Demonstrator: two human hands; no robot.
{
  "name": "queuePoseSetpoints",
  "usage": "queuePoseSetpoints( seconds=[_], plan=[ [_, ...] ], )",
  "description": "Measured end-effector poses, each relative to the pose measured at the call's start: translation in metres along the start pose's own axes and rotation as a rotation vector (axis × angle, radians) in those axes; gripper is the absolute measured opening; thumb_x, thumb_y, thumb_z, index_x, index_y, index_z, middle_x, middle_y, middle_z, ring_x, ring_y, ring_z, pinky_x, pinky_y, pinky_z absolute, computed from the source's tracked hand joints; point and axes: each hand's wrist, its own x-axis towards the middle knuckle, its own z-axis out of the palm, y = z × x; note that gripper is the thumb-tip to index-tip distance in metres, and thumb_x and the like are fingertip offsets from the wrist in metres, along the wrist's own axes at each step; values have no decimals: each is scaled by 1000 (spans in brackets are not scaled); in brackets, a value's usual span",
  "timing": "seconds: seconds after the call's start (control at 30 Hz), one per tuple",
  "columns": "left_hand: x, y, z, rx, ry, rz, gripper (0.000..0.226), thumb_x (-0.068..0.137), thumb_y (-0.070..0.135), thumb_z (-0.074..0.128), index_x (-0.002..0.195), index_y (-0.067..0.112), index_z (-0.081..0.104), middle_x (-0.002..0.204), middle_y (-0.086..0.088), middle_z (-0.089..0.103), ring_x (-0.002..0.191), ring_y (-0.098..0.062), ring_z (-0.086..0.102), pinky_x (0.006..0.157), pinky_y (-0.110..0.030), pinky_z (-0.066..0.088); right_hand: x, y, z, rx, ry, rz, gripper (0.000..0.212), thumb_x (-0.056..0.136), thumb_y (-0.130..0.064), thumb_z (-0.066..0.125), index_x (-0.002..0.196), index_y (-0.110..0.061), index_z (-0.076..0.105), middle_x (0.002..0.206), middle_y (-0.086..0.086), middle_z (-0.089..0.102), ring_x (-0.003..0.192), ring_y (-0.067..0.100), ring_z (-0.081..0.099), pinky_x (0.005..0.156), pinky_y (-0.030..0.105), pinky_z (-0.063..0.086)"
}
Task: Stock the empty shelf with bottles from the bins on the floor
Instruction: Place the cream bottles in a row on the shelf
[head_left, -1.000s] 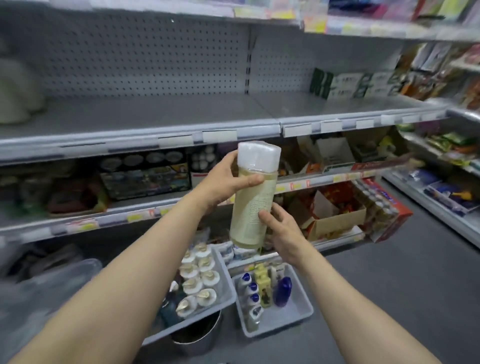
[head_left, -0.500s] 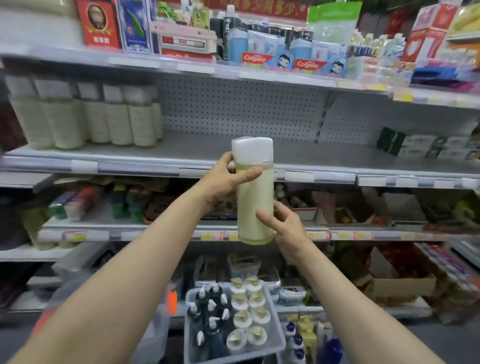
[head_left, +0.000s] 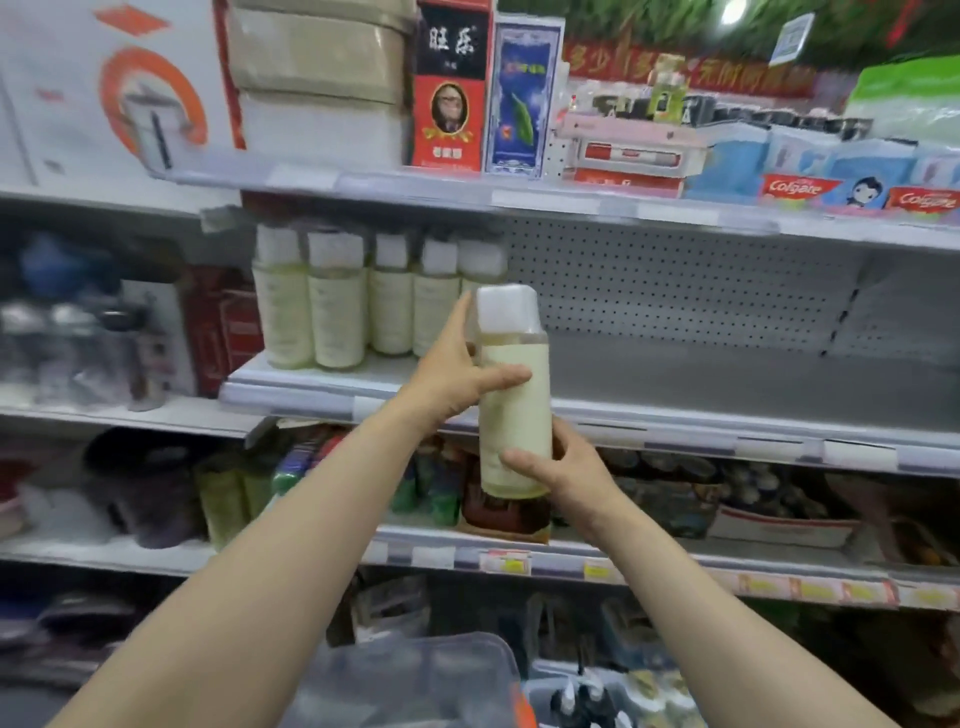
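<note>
Here, a tall pale bottle (head_left: 514, 410) with a white cap was held upright in the air in front of the shelf (head_left: 701, 379), level with its front edge and not yet set down on it. It was gripped by both hands. The left hand (head_left: 457, 374) was wrapped round its upper part just below the cap, with the thumb laid across the label. The right hand (head_left: 566, 478) was closed round its lower part near the base. This hold, one hand high and one low, was judged to be meant to keep the tall, narrow bottle plumb, so that it could be stood down without tipping. At the left end of the shelf a row of matching bottles (head_left: 332, 312) was seen standing close together against the pegboard back (head_left: 675, 291). Bare shelf lay to their right. The bottle was held just right of that row, so the next free spot beside it was taken to be the aim. At the bottom edge a clear bin (head_left: 410, 675) was partly seen, and small dark bottles (head_left: 592, 701) just right of it, all blurred.
</note>
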Motion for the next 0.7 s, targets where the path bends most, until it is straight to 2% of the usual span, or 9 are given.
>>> queuePoseSetpoints(
  seconds=[0.07,0.13,0.2,0.3,0.4,0.5,0.57,0.7],
  plan=[
    [10,-4,-29,113,37,6,124,66,30,91,155,43,5,124,16,56,112,-12,61,91,-38,54,23,0,23,-11,-6,-10,66,73,-28,88,131,-22,58,113,0,75,101,18,72,78,30,60],
    [20,-6,-56,244,59,41,129,66,34,90,154,46,-3,141,11,50,119,-8,53,98,-37,50,48,0,44,-12,7,-24,72,70,-26,91,132,-22,56,117,0,73,105,16,71,84,33,60],
    [30,-5,-81,314,34,78,127,68,33,90,154,48,-3,151,8,43,121,-6,46,103,-36,47,74,-1,62,-1,40,-23,84,64,-23,93,136,-16,50,124,2,68,109,15,69,91,34,58],
    [45,-4,-115,363,-11,111,119,71,27,88,152,52,4,156,3,37,135,-18,43,108,-47,44,108,-6,83,-12,30,-29,92,59,-23,94,137,-13,46,128,3,65,112,13,67,90,32,57],
    [62,-5,-144,413,-1,141,109,72,21,86,151,49,16,153,1,39,135,-20,43,107,-49,44,141,-10,98,-25,-8,-53,93,58,-25,93,137,-13,47,127,0,67,113,10,67,88,27,57],
    [81,-10,-165,457,44,157,102,68,20,89,145,43,26,139,3,48,128,-17,46,102,-40,47,167,-13,110,-41,-33,-69,96,55,-32,94,137,-14,48,127,0,67,116,13,66,94,31,55],
    [92,-16,-174,498,70,166,102,66,21,91,142,39,26,134,5,48,126,-18,48,100,-34,46,183,-12,115,-48,-41,-70,95,57,-29,93,139,-13,48,129,1,67,118,15,65,97,34,55],
    [110,-32,-181,594,108,150,101,65,27,91,142,32,25,137,-5,52,126,-24,50,99,-38,46,206,-8,121,-96,-32,-54,86,68,-20,92,142,-12,49,129,3,67,118,17,65,100,39,54]
  ],
)
